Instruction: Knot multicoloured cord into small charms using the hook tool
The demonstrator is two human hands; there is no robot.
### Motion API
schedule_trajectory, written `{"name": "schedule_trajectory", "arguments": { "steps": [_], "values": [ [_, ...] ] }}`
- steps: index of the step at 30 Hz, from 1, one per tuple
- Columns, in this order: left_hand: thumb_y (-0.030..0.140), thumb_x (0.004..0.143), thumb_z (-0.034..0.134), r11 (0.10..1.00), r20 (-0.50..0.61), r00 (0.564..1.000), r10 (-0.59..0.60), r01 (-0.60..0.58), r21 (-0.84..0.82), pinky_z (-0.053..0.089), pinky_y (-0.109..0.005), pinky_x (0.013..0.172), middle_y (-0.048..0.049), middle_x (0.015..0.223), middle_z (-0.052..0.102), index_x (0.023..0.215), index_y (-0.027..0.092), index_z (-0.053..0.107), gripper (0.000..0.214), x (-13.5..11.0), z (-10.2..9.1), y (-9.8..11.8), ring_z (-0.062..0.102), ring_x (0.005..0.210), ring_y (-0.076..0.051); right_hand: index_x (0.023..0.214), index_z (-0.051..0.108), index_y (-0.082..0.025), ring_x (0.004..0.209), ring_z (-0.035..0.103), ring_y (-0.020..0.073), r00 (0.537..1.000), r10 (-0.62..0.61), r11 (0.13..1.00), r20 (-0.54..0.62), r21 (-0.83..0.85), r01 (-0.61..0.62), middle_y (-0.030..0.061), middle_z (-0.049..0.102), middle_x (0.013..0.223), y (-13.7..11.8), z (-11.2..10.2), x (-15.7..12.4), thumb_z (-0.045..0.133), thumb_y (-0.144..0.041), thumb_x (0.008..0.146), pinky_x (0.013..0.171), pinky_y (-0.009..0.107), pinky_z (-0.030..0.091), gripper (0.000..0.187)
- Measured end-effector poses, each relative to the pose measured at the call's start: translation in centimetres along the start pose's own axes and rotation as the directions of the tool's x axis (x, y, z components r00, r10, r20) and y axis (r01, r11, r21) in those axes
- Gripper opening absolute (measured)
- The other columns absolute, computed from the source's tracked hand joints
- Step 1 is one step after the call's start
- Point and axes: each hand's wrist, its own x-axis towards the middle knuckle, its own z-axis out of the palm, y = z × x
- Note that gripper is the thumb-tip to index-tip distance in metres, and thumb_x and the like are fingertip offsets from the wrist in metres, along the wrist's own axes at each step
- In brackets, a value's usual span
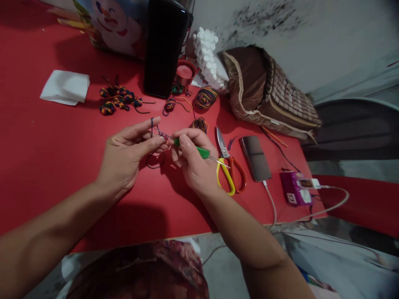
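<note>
My right hand grips a crochet hook by its green handle, with thin metal shafts sticking out at both ends. Its tip meets a small piece of dark yarn work pinched in my left hand. A strand of dark blue yarn loops over the raised left index finger, and another loop hangs below the fingers. Just beyond my hands lie a multicoloured yarn ball and a looser yarn bundle. Several finished-looking knotted yarn pieces rest farther left.
Scissors with yellow and orange handles lie right of my right hand. Beyond them are a phone on a cable and a purple box. A black upright device, a brown bag and a folded white paper stand or lie farther back.
</note>
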Motion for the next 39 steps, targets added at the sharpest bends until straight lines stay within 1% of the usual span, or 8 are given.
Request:
{"name": "schedule_trajectory", "arguments": {
  "steps": [3,5,8,14,19,25,31,39],
  "values": [
    [0.012,0.07,0.091,1.0,-0.005,1.0,0.014,-0.014,-0.001,0.064,-0.023,0.065,0.0007,0.076,0.079,0.101,0.025,0.086,0.034,-0.2,0.1,-0.3,0.074,0.067,-0.013,0.104,0.068,-0.023,0.057,0.056,0.0084,0.995,-0.1,0.975,0.012,-0.199,0.101,-0.0034,0.066,0.077,0.1,-0.1,-0.3,0.066,-0.038,0.103,0.055,0.023,0.048,0.015],
    [0.009,0.07,0.091,1.0,-0.015,1.0,0.003,-0.003,-0.013,0.063,-0.02,0.067,0.0028,0.073,0.077,0.099,0.024,0.086,0.034,-0.2,0.1,-0.3,0.073,0.066,-0.011,0.106,0.069,-0.023,0.074,0.066,0.012,0.979,-0.2,0.903,0.05,-0.379,0.204,-0.0001,0.07,0.09,0.1,-0.1,-0.5,0.063,-0.034,0.105,0.071,0.028,0.057,0.012],
    [0.004,0.071,0.089,0.997,-0.022,0.999,-0.031,0.029,-0.075,0.061,-0.016,0.066,0.0048,0.07,0.074,0.096,0.023,0.086,0.032,-0.1,0.1,-0.5,0.07,0.063,-0.007,0.113,0.068,-0.025,0.096,0.072,0.0159,0.934,-0.323,0.761,0.151,-0.547,0.351,0.0023,0.074,0.104,0.1,0.1,-0.9,0.059,-0.029,0.107,0.088,0.034,0.059,0.011],
    [-0.004,0.079,0.076,0.955,-0.035,0.98,-0.195,0.182,-0.233,0.061,-0.013,0.069,0.0028,0.075,0.08,0.092,0.024,0.085,0.032,-0.1,0.1,-0.6,0.073,0.068,-0.007,0.118,0.066,-0.024,0.095,0.072,0.0186,0.885,-0.394,0.587,0.247,-0.673,0.449,0.0041,0.076,0.105,0.2,0.4,-1.2,0.053,-0.027,0.108,0.083,0.034,0.061,0.016],
    [-0.003,0.085,0.07,0.926,0.004,0.963,-0.268,0.259,-0.276,0.061,-0.014,0.067,0.0036,0.074,0.08,0.094,0.029,0.085,0.036,0.0,-0.1,-0.5,0.071,0.064,-0.007,0.122,0.066,-0.027,0.093,0.072,0.0192,0.891,-0.38,0.594,0.25,-0.672,0.442,0.0032,0.076,0.102,0.4,0.3,-1.3,0.054,-0.033,0.109,0.081,0.034,0.061,0.018],
    [-0.004,0.083,0.073,0.925,0.052,0.964,-0.26,0.264,-0.273,0.059,-0.013,0.063,0.0044,0.074,0.079,0.097,0.027,0.084,0.036,0.1,-0.2,-0.2,0.068,0.06,-0.006,0.122,0.065,-0.03,0.095,0.073,0.0185,0.882,-0.407,0.663,0.236,-0.589,0.463,0.0022,0.075,0.102,0.3,0.0,-1.1,0.057,-0.031,0.108,0.086,0.035,0.062,0.016],
    [0.004,0.077,0.083,0.963,0.094,0.973,-0.211,0.224,-0.152,0.052,-0.016,0.05,0.0044,0.065,0.071,0.099,0.029,0.084,0.032,0.3,-0.3,0.4,0.063,0.054,-0.008,0.118,0.065,-0.027,0.068,0.066,0.0133,0.971,-0.198,0.888,0.133,-0.396,0.235,-0.0004,0.069,0.086,-0.1,-0.5,-0.8,0.058,-0.042,0.107,0.071,0.032,0.06,0.021],
    [0.012,0.076,0.087,0.978,0.062,0.981,-0.186,0.191,-0.086,0.051,-0.022,0.052,0.0042,0.072,0.071,0.108,0.032,0.083,0.037,0.6,-0.7,0.1,0.061,0.056,-0.009,0.114,0.066,-0.024,0.056,0.057,0.0085,0.98,-0.169,0.928,0.101,-0.318,0.192,-0.0047,0.063,0.077,-0.2,-0.1,-0.9,0.061,-0.041,0.106,0.057,0.026,0.052,0.019]
  ]
}}
